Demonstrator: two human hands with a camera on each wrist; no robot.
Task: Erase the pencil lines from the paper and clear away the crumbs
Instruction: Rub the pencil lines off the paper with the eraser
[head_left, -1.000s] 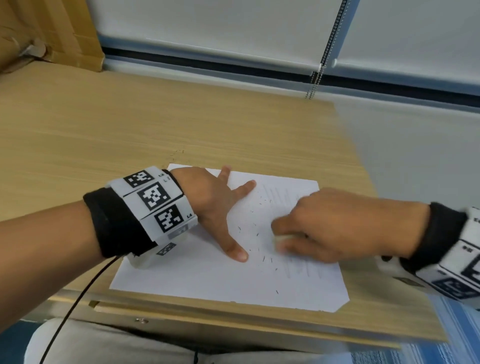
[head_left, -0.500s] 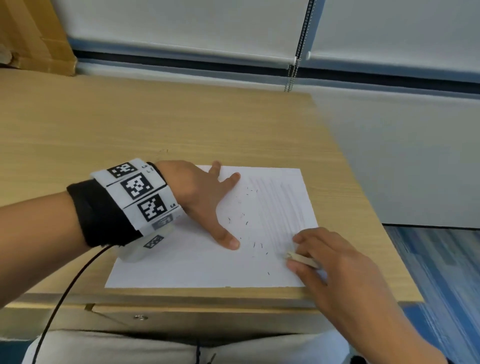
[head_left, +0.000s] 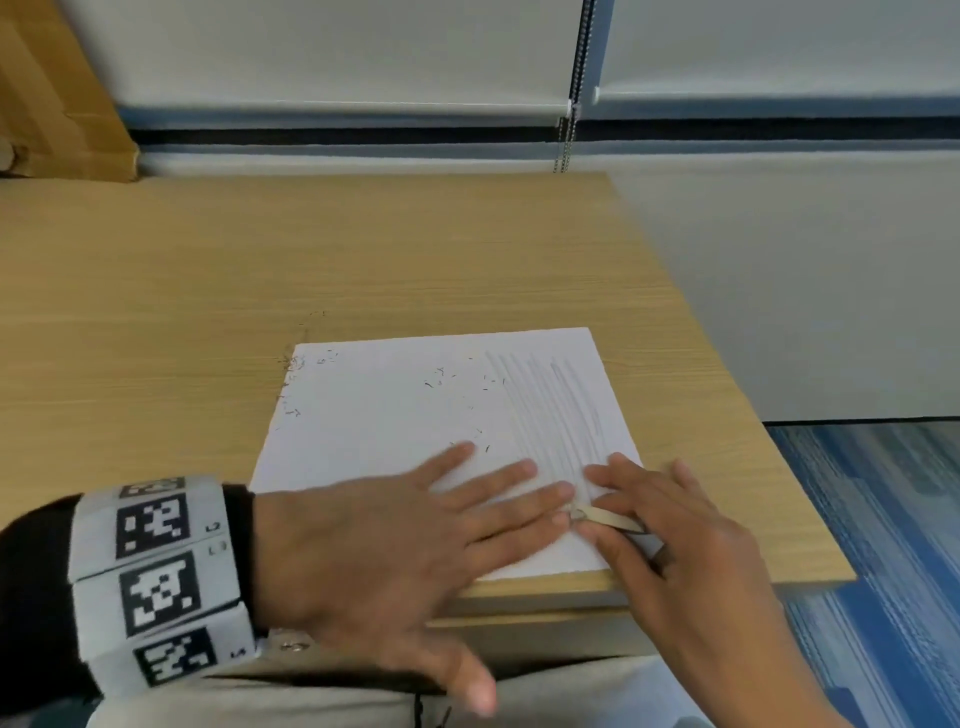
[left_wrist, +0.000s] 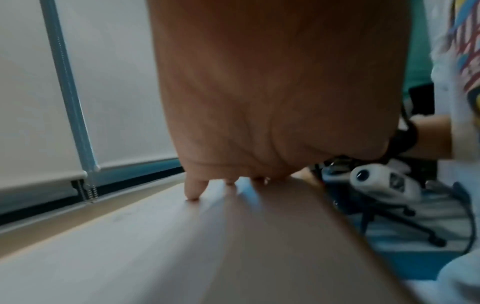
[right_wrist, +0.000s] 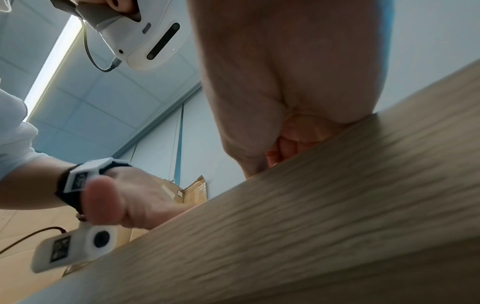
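A white sheet of paper (head_left: 395, 415) lies at the near right corner of the wooden desk (head_left: 260, 270). Grey pencil lines (head_left: 556, 410) cover its right part, and dark eraser crumbs (head_left: 457, 384) are scattered over the middle and upper left. My left hand (head_left: 415, 535) lies flat on the paper's near edge, fingers spread and straight. My right hand (head_left: 670, 540) pinches a thin cream eraser (head_left: 605, 517) between thumb and fingers, its tip on the paper right beside my left fingertips. In the wrist views the palms hide the eraser.
The desk's right edge (head_left: 727, 395) runs just past the paper, with blue carpet (head_left: 883, 545) below. A cardboard box (head_left: 57, 88) stands at the far left. Window blinds with a bead chain (head_left: 566, 135) hang behind the desk.
My left hand slid from the paper's left middle down to its near edge, fingers now pointing right. My right hand with the eraser moved slightly left to meet it. The head view shifted.
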